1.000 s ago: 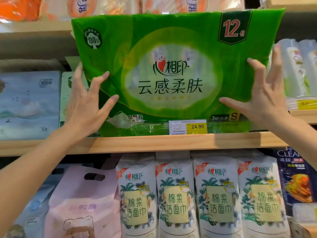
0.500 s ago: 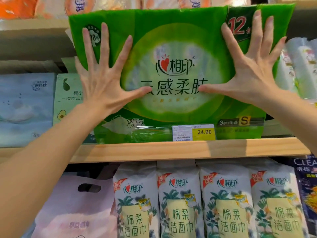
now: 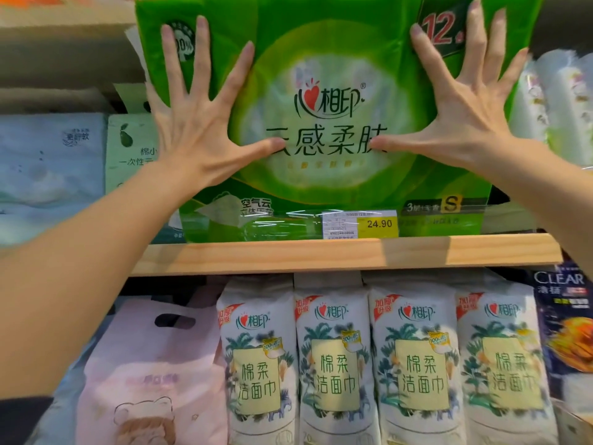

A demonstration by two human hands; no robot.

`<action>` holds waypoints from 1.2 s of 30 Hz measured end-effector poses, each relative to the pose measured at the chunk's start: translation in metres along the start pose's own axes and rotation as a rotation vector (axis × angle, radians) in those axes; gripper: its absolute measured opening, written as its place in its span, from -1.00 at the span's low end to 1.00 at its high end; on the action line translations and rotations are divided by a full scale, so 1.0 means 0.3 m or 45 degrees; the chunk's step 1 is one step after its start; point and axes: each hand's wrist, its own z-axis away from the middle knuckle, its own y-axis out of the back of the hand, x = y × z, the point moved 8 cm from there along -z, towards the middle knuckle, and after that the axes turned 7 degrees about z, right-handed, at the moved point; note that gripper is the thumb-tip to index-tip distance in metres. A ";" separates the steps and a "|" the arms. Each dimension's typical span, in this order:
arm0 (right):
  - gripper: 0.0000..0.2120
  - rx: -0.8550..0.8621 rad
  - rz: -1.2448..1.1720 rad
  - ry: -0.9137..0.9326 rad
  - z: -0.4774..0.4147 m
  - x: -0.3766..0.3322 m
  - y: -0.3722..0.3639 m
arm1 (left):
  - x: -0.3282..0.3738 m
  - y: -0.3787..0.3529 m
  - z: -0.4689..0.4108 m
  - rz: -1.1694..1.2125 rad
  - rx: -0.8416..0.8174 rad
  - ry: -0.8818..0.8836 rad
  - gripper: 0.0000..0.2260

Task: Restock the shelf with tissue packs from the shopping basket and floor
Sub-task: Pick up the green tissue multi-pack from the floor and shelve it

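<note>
Head view, and both hands are flat on the green pack (image 3: pixel 330 101); the left hand (image 3: pixel 195 123) is spread wide, palm pressed to the pack's left half, fingers fanned upward and thumb pointing inward; the right hand (image 3: pixel 462 120) mirrors it on the right half, fingers apart, gripping nothing, simply pushing on the front face. The pack stands upright on the wooden shelf (image 3: pixel 346 253), its lower edge behind the shelf's front lip; its top is cut off by the frame, so how high it reaches cannot be told. A round badge at the upper left is half covered by the left fingers; the red "12" at the upper right is partly behind the right index finger; the big printed characters are clipped at both ends by the thumbs. A price tag (image 3: pixel 359 223) reading 24.90 sits in front of the pack's bottom strip; its small print is too fine to read.

Left of the pack, a pale blue pack (image 3: pixel 48 168) and a light green one (image 3: pixel 128 152), partly hidden by the left wrist. To the right, white rolls (image 3: pixel 555 101), blurred. Below the shelf, four white packs (image 3: pixel 378 364) with palm prints stand side by side, bottoms cut off; a pink bag (image 3: pixel 154 374) with a handle slot leans at the left; a dark "CLEAR" package (image 3: pixel 564 316) sits at the right edge, cropped.
</note>
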 end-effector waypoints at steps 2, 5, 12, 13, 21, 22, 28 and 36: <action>0.11 0.000 -0.007 -0.001 0.000 -0.001 0.000 | -0.001 -0.003 -0.001 0.004 -0.009 0.003 -0.09; 0.11 0.005 -0.008 -0.002 0.003 0.000 -0.007 | 0.001 -0.007 0.000 0.004 0.000 0.002 -0.09; 0.12 0.064 -0.047 0.002 -0.010 0.013 -0.032 | -0.005 -0.028 -0.003 0.003 0.074 -0.018 -0.09; 0.12 0.065 -0.044 0.001 -0.016 0.015 -0.036 | -0.010 -0.034 -0.012 0.000 0.069 -0.018 -0.09; 0.00 -0.180 -0.043 0.019 -0.013 0.017 -0.245 | -0.065 -0.231 -0.021 0.062 -0.234 0.054 -0.16; 0.00 -0.166 -0.041 0.020 -0.014 0.019 -0.240 | -0.064 -0.226 -0.023 0.063 -0.225 0.055 -0.16; -0.01 -0.154 -0.017 0.035 -0.017 0.014 -0.246 | -0.064 -0.228 -0.031 0.043 -0.200 0.042 -0.16; -0.03 -0.220 0.034 0.044 -0.010 0.015 -0.239 | -0.069 -0.222 -0.018 0.026 -0.268 0.036 -0.19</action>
